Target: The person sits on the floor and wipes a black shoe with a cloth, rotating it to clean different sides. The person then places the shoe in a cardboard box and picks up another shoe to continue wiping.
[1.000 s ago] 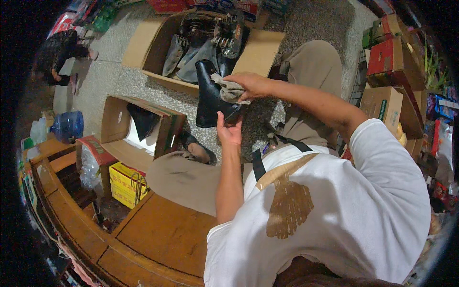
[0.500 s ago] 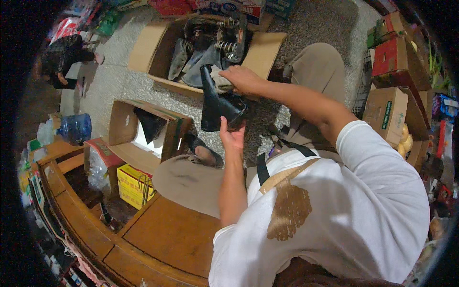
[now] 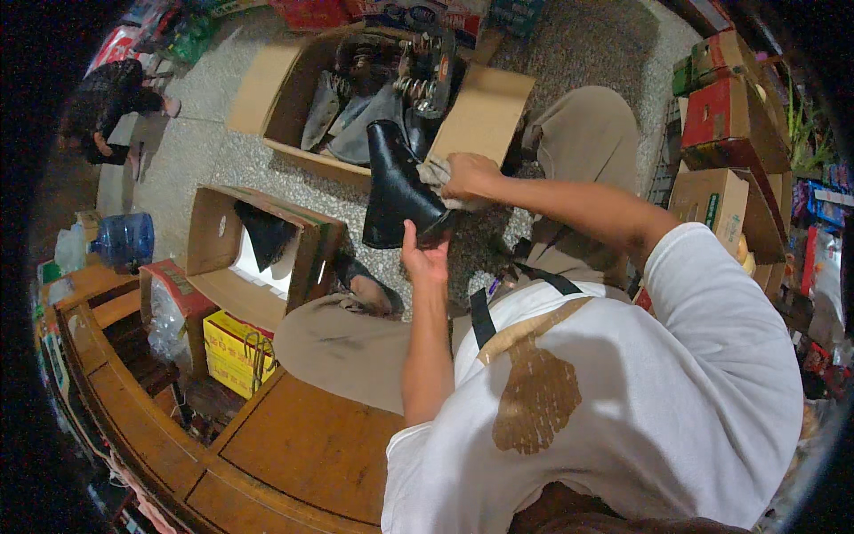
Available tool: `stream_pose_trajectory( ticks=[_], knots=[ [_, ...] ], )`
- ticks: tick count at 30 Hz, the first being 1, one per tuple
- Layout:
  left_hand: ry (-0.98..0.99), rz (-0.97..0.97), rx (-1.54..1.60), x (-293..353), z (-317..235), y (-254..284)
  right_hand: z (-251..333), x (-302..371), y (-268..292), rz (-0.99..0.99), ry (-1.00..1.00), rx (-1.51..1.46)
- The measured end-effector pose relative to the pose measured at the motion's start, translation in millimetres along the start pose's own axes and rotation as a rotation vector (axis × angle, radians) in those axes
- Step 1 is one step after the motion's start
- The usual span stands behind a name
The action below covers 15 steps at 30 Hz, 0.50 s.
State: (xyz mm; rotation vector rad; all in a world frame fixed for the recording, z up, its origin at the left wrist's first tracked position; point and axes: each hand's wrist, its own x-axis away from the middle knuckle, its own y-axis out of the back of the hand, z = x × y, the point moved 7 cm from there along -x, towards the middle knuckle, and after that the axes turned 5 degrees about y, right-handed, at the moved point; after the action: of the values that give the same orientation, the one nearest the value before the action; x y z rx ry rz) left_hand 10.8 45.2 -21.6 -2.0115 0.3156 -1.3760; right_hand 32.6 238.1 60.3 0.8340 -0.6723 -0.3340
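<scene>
A black bicycle saddle point(image 3: 391, 191) is held up in front of me, its narrow nose pointing away and its wide rear toward me. My left hand point(image 3: 425, 261) grips that rear end from below, thumb up along the side. A greyish cloth point(image 3: 436, 172) is bunched in my closed right hand point(image 3: 473, 175), beside the saddle's right edge. Beyond them, an open cardboard box point(image 3: 311, 164) contains several dusty grey saddles point(image 3: 362, 125) with coil springs showing. Another black saddle point(image 3: 267, 233) lies in a smaller cardboard box point(image 3: 206, 224) to the left.
My bent legs flank the work. A wooden bench point(image 3: 302, 445) runs along the lower left, near a yellow box point(image 3: 233, 351) and a blue water jug point(image 3: 124, 238). Cardboard cartons point(image 3: 707, 200) are stacked at the right. Another person point(image 3: 111, 107) is at the far left.
My right hand has drawn the cloth from near the saddle's nose back toward me and to the right. The left hand keeps its hold, and the saddle has shifted slightly left.
</scene>
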Motion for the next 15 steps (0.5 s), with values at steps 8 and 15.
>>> stream_pose_trajectory(
  ticks=[8,15],
  knots=[
    [0.005,0.043,-0.039,4,-4,-8,19,-53,2,-0.254,0.060,-0.005],
    [-0.353,0.172,-0.752,32,-24,-30,-11,-26,-45,0.127,0.026,-0.366]
  ],
)
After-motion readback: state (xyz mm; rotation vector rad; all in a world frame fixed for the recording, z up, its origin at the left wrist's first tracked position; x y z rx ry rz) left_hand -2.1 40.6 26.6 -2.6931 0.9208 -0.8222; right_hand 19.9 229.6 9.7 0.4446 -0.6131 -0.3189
